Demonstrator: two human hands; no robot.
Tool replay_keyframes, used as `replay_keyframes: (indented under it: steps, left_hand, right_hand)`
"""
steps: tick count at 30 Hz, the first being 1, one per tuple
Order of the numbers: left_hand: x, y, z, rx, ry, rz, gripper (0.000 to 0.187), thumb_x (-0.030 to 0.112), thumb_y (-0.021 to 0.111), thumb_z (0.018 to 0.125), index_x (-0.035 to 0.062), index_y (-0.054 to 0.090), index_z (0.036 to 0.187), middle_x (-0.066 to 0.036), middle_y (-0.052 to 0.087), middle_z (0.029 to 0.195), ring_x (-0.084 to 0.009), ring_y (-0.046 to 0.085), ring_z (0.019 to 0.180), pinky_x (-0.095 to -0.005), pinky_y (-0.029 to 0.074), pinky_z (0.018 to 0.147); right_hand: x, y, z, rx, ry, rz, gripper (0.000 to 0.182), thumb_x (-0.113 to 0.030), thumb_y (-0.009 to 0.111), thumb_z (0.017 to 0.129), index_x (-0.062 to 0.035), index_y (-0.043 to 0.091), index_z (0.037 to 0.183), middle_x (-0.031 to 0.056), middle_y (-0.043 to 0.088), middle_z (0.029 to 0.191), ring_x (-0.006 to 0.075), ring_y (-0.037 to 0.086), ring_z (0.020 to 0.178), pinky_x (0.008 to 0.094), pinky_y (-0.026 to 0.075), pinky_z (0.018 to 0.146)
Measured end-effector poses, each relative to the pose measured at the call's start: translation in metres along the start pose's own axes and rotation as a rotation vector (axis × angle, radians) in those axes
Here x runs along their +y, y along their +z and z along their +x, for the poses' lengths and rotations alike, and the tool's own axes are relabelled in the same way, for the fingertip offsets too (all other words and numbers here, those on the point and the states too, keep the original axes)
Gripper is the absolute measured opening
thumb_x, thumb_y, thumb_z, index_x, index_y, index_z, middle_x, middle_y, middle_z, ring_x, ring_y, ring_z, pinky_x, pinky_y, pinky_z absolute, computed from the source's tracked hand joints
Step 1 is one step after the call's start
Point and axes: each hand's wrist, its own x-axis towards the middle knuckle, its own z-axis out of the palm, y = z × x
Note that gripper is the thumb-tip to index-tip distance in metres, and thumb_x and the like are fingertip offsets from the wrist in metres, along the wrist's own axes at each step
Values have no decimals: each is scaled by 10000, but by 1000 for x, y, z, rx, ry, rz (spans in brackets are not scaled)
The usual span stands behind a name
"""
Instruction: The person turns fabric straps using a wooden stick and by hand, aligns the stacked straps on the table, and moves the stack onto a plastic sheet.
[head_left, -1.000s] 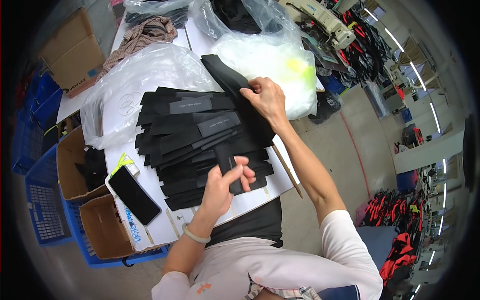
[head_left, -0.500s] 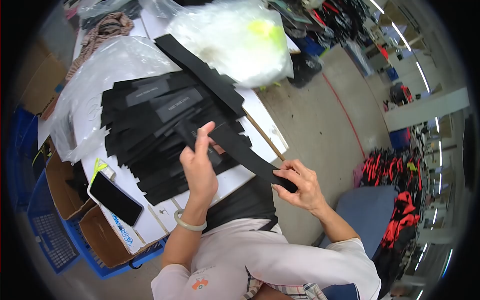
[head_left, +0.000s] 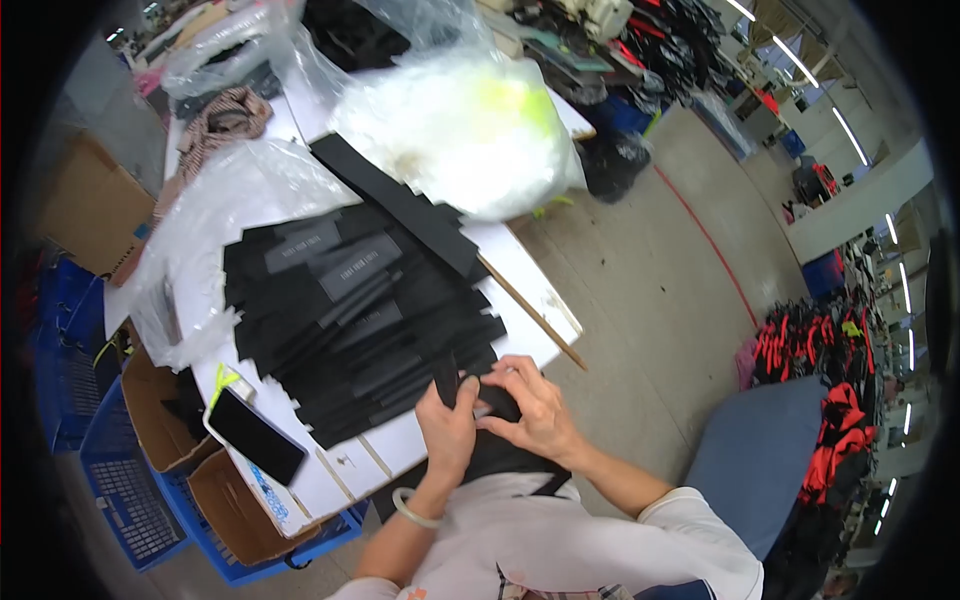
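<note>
My left hand [head_left: 447, 428] pinches a black fabric strip [head_left: 446, 374] near the table's front edge. My right hand [head_left: 537, 412] is close beside it, fingers curled on the folded or bent part of the same strip. How the strip runs between the two hands is partly hidden by the fingers. Just beyond them lies a wide pile of black strips [head_left: 290, 340], some bearing grey printed labels [head_left: 360, 268]. Along the pile's far right side lies a stack of longer black bands [head_left: 400, 205].
A white table [head_left: 535, 280] carries a wooden stick [head_left: 530, 312], a phone [head_left: 258, 437], clear plastic sheeting [head_left: 250, 185] and a filled plastic bag [head_left: 460, 130]. Cardboard boxes [head_left: 222, 505] in blue crates [head_left: 130, 510] stand at left. At right are a grey-blue padded surface [head_left: 755, 455] and black-red garments [head_left: 835, 450].
My hands have come together near the table edge, left hand moving right and down, right hand moving left. The strip that was stretched between them is now gathered. The view has shifted.
</note>
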Motion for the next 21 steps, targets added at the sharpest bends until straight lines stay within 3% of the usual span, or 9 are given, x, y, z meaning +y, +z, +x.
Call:
replay_keyframes:
  steps: [1, 7, 10, 12, 13, 15, 18, 21]
  left_hand:
    - [-4, -5, 1, 20, 88, 29, 94, 45, 611, 856, -46, 617, 883, -29, 607, 766, -80, 549, 690, -232, 440, 614]
    - [-8, -29, 4, -86, 54, 45, 98, 55, 590, 868, -34, 623, 892, -26, 605, 776, -88, 564, 709, -239, 458, 641]
    - [9, -25, 5, -26, -85, -301, 150, 100, 579, 881, -46, 616, 874, -72, 625, 745, -149, 619, 707, -283, 494, 654]
    - [26, -34, 11, -152, -245, -723, 191, 148, 561, 925, -35, 593, 968, -191, 656, 943, -265, 668, 888, -391, 543, 863]
    - [32, -36, 14, -74, -358, -778, 286, 192, 550, 949, -79, 574, 1038, -228, 642, 1043, -288, 659, 940, -412, 535, 895]
    - [30, -40, 22, -158, -413, -962, 429, 228, 509, 979, -167, 511, 1145, -229, 637, 1074, -302, 627, 1033, -413, 495, 973]
    - [33, -36, 20, -117, -454, -1160, 283, 199, 532, 969, -84, 535, 969, -279, 604, 1101, -325, 599, 1086, -431, 466, 1026]
    - [33, -30, 18, -38, -467, -1195, 219, 174, 550, 957, -33, 507, 901, -307, 580, 1129, -340, 596, 1090, -447, 452, 1045]
  right_hand:
    - [5, 11, 2, 62, -1, 33, 374, -127, 813, 681, -4, 629, 982, 141, 572, 1029, 307, 634, 880, 359, 530, 711]
    - [-7, 17, 16, 90, -44, 55, 193, -59, 746, 718, 0, 667, 883, 122, 594, 974, 272, 645, 792, 343, 522, 660]
    - [-6, 16, 18, 159, -18, 218, 90, -30, 718, 735, 12, 678, 804, 114, 622, 907, 244, 640, 762, 317, 511, 660]
    - [-8, 2, 20, 181, 75, 264, 74, -21, 717, 743, 17, 689, 800, 102, 634, 855, 207, 628, 734, 291, 496, 655]
    - [-11, -7, 21, 148, 97, 344, 84, -19, 728, 734, 16, 697, 804, 92, 640, 857, 182, 623, 740, 271, 483, 657]
    - [-24, -23, 20, 53, 148, 395, 98, -8, 738, 715, 16, 704, 805, 85, 642, 891, 166, 615, 781, 261, 473, 679]
    - [-34, -21, 14, -13, 60, 403, 128, 6, 746, 701, 8, 711, 824, 78, 641, 904, 151, 611, 780, 247, 468, 664]
    - [-41, -11, 11, 116, 13, 308, 153, 34, 754, 686, 5, 716, 831, 71, 638, 897, 148, 602, 771, 245, 464, 653]
